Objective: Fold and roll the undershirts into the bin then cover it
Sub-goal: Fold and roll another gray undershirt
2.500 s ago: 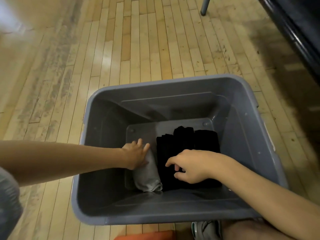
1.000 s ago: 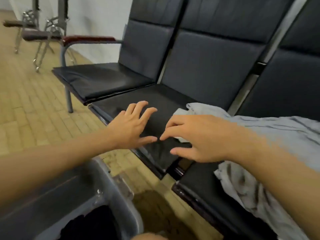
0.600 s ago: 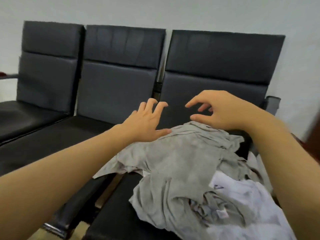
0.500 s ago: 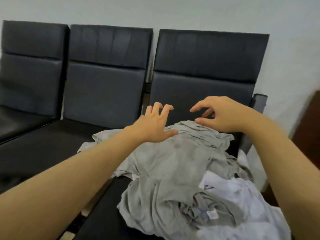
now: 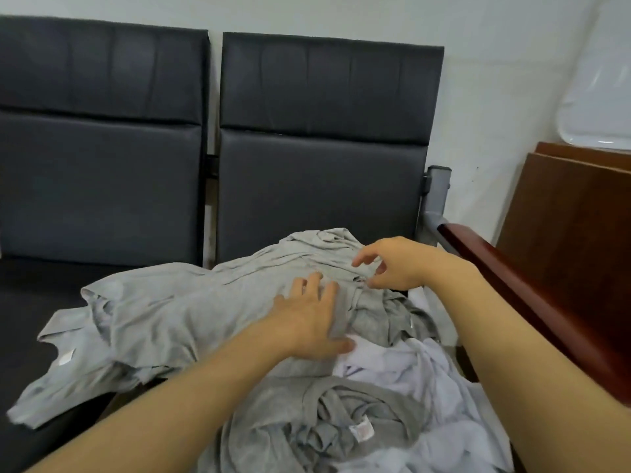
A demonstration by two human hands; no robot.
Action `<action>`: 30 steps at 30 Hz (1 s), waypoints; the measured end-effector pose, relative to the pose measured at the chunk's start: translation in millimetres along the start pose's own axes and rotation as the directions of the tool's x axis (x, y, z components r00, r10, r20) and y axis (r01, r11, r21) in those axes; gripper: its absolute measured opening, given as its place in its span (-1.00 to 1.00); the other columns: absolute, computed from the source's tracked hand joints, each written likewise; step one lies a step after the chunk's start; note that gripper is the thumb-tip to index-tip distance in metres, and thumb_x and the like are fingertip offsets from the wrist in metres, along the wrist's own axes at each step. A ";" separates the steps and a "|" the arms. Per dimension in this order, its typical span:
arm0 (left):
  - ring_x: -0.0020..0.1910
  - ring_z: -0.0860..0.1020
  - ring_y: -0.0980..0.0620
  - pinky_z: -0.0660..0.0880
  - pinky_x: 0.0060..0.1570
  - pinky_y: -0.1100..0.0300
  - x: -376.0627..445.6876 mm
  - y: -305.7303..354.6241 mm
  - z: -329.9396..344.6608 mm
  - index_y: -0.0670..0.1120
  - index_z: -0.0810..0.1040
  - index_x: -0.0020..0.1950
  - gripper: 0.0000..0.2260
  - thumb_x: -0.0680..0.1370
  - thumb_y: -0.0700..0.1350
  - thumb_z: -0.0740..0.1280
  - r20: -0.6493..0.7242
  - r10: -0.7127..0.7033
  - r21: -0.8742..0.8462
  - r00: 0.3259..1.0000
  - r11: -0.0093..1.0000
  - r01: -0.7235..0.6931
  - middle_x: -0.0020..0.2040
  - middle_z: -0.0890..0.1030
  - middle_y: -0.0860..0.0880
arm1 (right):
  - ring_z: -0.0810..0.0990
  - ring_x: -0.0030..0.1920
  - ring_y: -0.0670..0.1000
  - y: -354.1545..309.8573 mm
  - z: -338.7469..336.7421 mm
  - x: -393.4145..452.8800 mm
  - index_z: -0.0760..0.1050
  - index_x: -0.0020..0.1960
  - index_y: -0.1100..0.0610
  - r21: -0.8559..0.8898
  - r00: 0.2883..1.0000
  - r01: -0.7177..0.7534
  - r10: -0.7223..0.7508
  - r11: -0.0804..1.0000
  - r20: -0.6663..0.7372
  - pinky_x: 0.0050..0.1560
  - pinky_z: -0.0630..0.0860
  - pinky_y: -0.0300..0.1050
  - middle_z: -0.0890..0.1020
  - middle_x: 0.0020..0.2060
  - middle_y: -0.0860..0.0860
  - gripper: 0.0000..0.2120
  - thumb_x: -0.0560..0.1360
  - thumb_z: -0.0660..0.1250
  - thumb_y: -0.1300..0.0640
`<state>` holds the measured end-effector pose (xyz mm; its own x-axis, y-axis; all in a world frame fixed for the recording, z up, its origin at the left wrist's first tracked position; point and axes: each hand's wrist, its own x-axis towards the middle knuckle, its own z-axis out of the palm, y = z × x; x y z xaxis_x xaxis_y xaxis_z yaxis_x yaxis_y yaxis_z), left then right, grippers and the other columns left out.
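A heap of loose undershirts lies on the black chair seat in the head view. A grey undershirt point(image 5: 164, 312) spreads on top toward the left, another grey one point(image 5: 307, 425) is crumpled at the front, and a white one point(image 5: 420, 373) lies at the right. My left hand point(image 5: 312, 319) rests flat on the top grey shirt, fingers spread. My right hand point(image 5: 392, 264) hovers at the far edge of that shirt, fingers curled and apart, holding nothing. The bin is out of view.
Black padded chair backs point(image 5: 321, 141) stand behind the heap against a white wall. A red-brown wooden armrest point(image 5: 532, 291) runs along the right side of the seat. A brown wooden cabinet point(image 5: 573, 227) stands further right, with a white plastic lid point(image 5: 604, 97) leaning above it.
The view swung from the grey bin on the floor to the chairs. Both hands left the bin and came down onto the heap of shirts; the left now lies flat on the grey one.
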<state>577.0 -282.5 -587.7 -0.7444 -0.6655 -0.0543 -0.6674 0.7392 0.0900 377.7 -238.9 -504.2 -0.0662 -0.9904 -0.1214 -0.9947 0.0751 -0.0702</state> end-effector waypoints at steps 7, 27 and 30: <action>0.57 0.06 -0.27 0.28 0.41 -0.29 -3.6 -9.5 -7.0 -0.05 0.29 0.54 -0.58 0.71 0.06 0.06 -0.027 -0.005 0.080 1.000 0.997 0.008 0.68 -0.08 -0.14 | 0.51 0.29 0.02 -6.1 17.2 -0.3 0.51 0.39 -0.22 -0.016 0.997 0.065 -0.065 0.998 -0.028 0.31 0.50 0.06 0.49 0.33 -0.08 -0.55 0.53 0.45 0.02; 0.13 0.43 -0.06 0.39 -0.17 0.05 -56.0 -102.1 -114.7 0.00 0.61 0.09 -0.87 0.59 -0.12 0.31 -0.671 -0.110 0.013 0.734 0.987 0.159 0.23 0.49 0.07 | 0.62 -0.20 -0.06 -31.2 -40.7 -14.0 0.46 -0.08 -0.12 0.305 0.706 0.197 0.081 0.932 -0.703 -0.11 0.60 0.02 0.64 -0.24 -0.13 -0.88 0.52 0.38 0.06; 0.11 0.46 -0.06 0.38 -0.19 0.05 -61.4 -111.2 -108.1 0.05 0.59 0.01 -0.88 0.58 -0.13 0.30 -0.588 -0.197 -0.040 0.784 0.976 0.216 0.14 0.50 0.10 | 0.61 -0.19 -0.06 -38.0 -49.1 -18.6 0.48 -0.04 -0.09 0.306 0.693 0.226 0.068 0.925 -0.718 -0.13 0.56 -0.04 0.64 -0.22 -0.12 -0.91 0.54 0.37 0.07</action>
<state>699.0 -335.0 -486.9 -0.4405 -0.7287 0.5244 -0.8108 0.5737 0.1160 412.9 -229.1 -450.7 -0.1696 -0.7647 0.6217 -0.9109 -0.1190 -0.3950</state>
